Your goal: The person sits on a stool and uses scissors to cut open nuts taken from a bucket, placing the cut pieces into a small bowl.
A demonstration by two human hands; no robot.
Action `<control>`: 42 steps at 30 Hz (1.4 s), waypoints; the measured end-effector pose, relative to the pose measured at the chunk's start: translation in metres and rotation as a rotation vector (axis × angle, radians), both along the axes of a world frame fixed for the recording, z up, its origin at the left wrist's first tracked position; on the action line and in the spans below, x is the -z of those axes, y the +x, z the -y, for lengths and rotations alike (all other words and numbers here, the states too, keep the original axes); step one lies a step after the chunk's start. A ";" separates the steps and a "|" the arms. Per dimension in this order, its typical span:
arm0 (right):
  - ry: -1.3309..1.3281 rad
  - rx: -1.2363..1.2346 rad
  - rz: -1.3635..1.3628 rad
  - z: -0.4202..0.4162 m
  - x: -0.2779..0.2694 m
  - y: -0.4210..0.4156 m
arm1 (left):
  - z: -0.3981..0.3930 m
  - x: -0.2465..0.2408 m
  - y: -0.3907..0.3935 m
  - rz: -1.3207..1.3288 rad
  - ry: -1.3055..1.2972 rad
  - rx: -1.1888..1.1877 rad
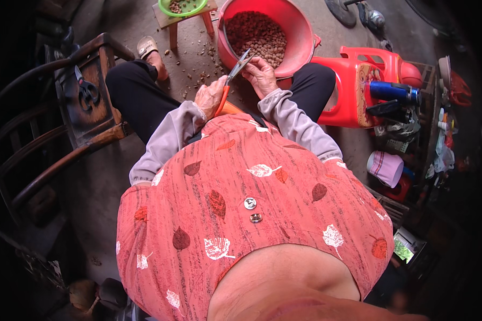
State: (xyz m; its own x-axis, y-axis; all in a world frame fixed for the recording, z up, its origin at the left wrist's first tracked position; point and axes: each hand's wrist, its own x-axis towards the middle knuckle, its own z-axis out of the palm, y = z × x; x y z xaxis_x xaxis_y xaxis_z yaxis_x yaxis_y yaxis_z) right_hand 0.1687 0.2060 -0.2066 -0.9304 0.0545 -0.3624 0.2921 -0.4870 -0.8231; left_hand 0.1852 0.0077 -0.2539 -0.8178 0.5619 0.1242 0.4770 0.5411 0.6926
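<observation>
My left hand (210, 97) grips the orange-handled scissors (236, 71), whose blades are spread and point up over the near rim of a red plastic bucket (299, 34). Between the blades sits a small brown nut (242, 63), partly hidden. The fingertips of my right hand (262, 78) are pinched together at it, just right of the blades. Many brown nuts (271, 44) lie inside the bucket, which is tilted towards me between my knees.
Ahead on the left, a green bowl (188, 9) with some nuts stands on a wooden stool (172, 34). Shell bits (190, 76) litter the floor. Black-handled scissors (87, 94) lie on a wooden chair (100, 132). At right are red plastic jugs (337, 108) and a blue flask (393, 92).
</observation>
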 end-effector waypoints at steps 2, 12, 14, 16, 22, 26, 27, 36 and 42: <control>0.021 -0.006 0.014 -0.002 0.002 0.000 | 0.001 -0.001 0.000 0.074 -0.009 0.027; 0.012 0.014 0.075 0.006 0.007 -0.008 | 0.002 0.006 0.002 0.050 0.154 0.004; 0.007 0.014 0.068 0.007 0.011 -0.010 | 0.001 0.004 0.002 0.074 0.186 0.007; 0.017 0.032 0.081 0.006 0.014 -0.010 | 0.001 0.000 0.001 0.129 0.181 0.038; -0.014 0.026 0.092 -0.002 0.018 -0.012 | -0.005 -0.007 0.006 0.549 0.307 -0.035; -0.239 -0.004 0.000 -0.014 0.009 -0.017 | -0.006 -0.028 0.003 0.713 0.567 -0.130; -0.277 -0.021 -0.011 -0.015 0.005 -0.018 | -0.006 -0.034 0.001 0.823 0.575 -0.188; -0.458 -0.109 0.001 -0.015 -0.009 -0.010 | -0.006 -0.017 -0.004 0.696 0.625 -0.201; -0.413 -0.171 0.080 -0.011 -0.007 -0.006 | -0.006 -0.015 -0.009 0.725 0.688 -0.293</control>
State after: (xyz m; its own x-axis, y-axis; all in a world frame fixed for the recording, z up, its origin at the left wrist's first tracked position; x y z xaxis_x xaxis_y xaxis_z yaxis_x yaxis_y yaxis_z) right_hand 0.1623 0.2166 -0.1997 -0.8819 -0.2614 -0.3923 0.4513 -0.7091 -0.5418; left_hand 0.1763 0.0133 -0.2393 -0.9173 0.3231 -0.2326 -0.2627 -0.0523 0.9635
